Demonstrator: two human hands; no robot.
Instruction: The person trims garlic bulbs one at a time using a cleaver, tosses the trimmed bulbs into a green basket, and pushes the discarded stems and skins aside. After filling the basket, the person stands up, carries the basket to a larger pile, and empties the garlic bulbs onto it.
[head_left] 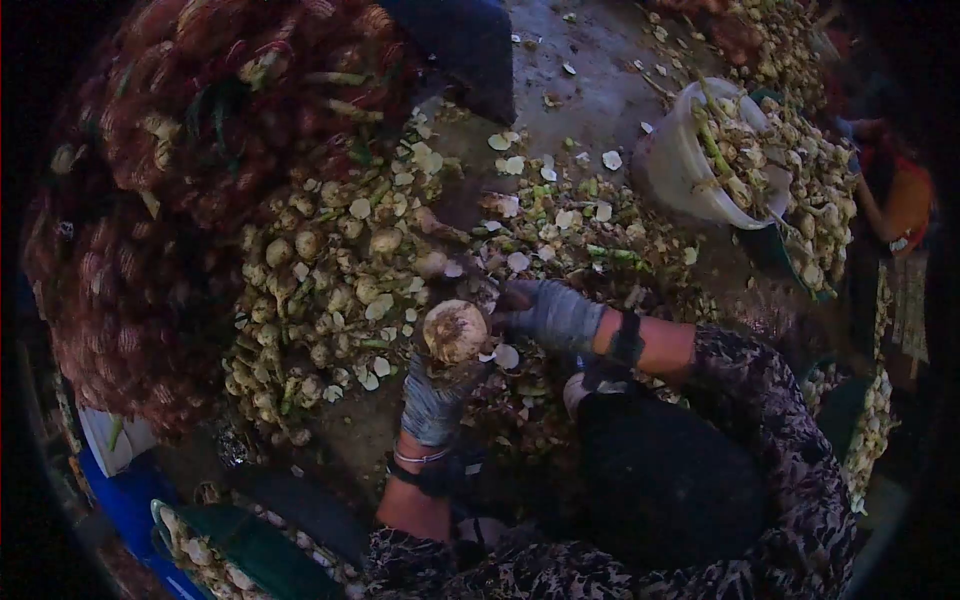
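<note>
My left hand [432, 405], in a grey glove, is closed around a large pale garlic bulb [455, 332], its brownish round face turned up toward me. Just right of the bulb is my right hand [550, 315], also gloved in grey, with its fingers curled. What those fingers grip is dark and I cannot make it out. Beyond and to the left of my hands lies a heap of garlic bulbs [310, 300], some with stems on. White cut slices [507, 356] and peelings are scattered around and under my hands.
Red mesh sacks [130, 300] full of bulbs are piled on the left. A white bucket [665, 165] of garlic tilts at the upper right, by another garlic heap [815, 190]. A person in orange [905, 200] is at the far right. A green container [250, 545] stands lower left.
</note>
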